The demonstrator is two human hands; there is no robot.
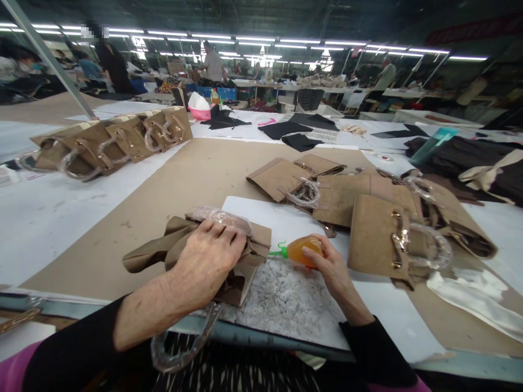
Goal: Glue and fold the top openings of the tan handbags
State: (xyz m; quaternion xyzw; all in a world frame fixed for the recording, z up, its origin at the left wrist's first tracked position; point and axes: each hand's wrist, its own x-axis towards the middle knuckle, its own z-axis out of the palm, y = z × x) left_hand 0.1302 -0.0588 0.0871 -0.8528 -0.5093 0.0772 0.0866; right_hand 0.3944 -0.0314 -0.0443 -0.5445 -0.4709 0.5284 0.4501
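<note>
A brown bag (258, 235) lies on its side at the table's front edge, one plastic-wrapped handle (180, 356) hanging over that edge. My left hand (210, 256) presses on the bag, fingers curled over its plastic-wrapped part. In my right hand (327, 258) is a squeeze bottle of amber liquid (300, 251), held on its side. Its green nozzle (281, 251) points left, and the thin tip is at the bag's right edge; whether it touches is too small to tell. Beneath the bottle is a stained grey board (294, 299).
Several brown bags (371, 234) lie piled at the right, beside a white cloth (478, 296). A row of upright bags (139, 136) stands at the back left. Black pieces (286, 129) and a pink container (200, 112) are farther back. People stand in the background.
</note>
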